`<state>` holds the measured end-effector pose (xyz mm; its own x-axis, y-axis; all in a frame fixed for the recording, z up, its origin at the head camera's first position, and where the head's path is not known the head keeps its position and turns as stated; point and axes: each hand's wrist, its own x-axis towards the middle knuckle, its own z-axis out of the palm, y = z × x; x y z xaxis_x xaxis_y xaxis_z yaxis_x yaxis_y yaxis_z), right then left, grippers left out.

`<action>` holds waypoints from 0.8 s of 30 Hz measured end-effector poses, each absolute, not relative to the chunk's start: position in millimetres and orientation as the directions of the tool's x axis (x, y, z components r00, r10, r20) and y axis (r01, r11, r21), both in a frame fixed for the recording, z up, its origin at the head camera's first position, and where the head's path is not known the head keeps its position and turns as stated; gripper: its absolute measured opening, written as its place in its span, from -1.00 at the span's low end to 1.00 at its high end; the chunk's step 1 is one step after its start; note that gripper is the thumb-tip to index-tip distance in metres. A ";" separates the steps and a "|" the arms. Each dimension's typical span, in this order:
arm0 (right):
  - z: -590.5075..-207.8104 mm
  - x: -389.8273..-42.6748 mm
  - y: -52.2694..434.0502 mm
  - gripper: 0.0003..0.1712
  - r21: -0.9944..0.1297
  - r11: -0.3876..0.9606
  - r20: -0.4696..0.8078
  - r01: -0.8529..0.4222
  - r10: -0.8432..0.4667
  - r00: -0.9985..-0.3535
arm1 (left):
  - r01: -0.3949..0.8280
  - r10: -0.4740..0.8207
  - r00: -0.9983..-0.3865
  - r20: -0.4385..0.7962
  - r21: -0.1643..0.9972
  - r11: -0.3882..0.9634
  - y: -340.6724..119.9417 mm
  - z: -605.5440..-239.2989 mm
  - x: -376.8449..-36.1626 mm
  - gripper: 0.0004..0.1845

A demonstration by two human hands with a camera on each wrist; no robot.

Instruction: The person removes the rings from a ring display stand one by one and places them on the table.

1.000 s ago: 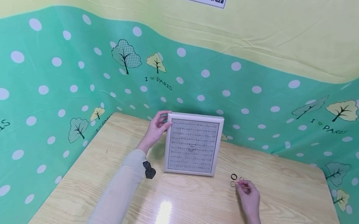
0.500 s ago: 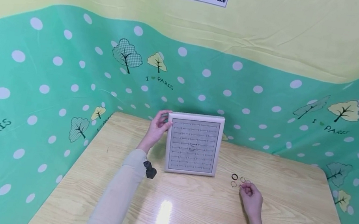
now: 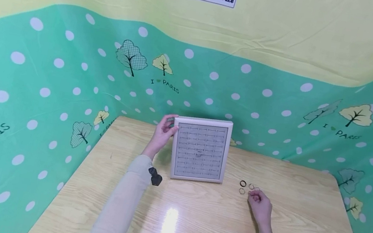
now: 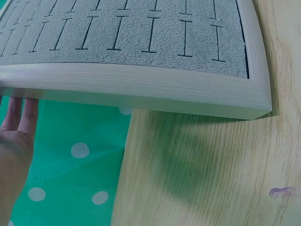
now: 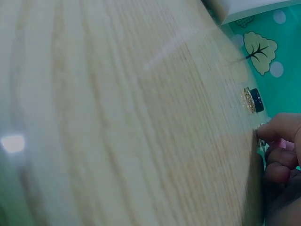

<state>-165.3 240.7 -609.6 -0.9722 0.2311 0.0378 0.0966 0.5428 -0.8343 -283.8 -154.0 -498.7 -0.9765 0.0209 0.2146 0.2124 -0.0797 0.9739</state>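
A framed ring display tray with grey slotted padding stands propped up at the back of the table. My left hand grips its upper left edge, thumb at the front and fingers round the side. In the left wrist view, fingers reach behind the pale frame. One or two rings sit in the tray's middle slots. To the right, my right hand pinches a small silvery ring, largely hidden by the fingertips. Beside it lie a black ring and a gold sparkling ring.
More thin rings lie close by, one ring just behind the right fingertips. The wooden table carries a bright light reflection in front. A green dotted cloth hangs along the back and sides.
My right hand has shifted slightly right and away from the black ring, uncovering rings behind the fingertips. The left hand and display tray stay in place.
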 end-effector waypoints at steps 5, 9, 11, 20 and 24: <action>-610.0 -165.0 241.1 -0.87 -0.826 0.550 0.011 0.119 0.227 -0.974 | 0.206 0.017 -0.978 0.208 0.976 -0.072 -154.3 -499.9 -283.4 -0.54; -612.1 -164.8 241.5 -0.87 -0.830 0.545 0.009 0.121 0.229 -0.973 | 0.212 0.016 -0.977 0.214 0.974 -0.076 -153.9 -500.5 -283.1 -0.54; -612.8 -164.9 241.2 -0.88 -0.832 0.541 0.010 0.121 0.233 -0.972 | 0.217 0.015 -0.976 0.219 0.973 -0.077 -153.8 -500.5 -283.0 -0.54; -612.8 -165.0 240.1 -0.88 -0.827 0.550 0.017 0.119 0.235 -0.972 | 0.235 0.031 -0.971 0.237 0.969 -0.074 -154.0 -500.6 -283.7 -0.54; -614.3 -165.0 240.7 -0.88 -0.833 0.542 0.024 0.110 0.235 -0.972 | 0.228 0.028 -0.973 0.230 0.971 -0.073 -154.0 -500.3 -282.8 -0.53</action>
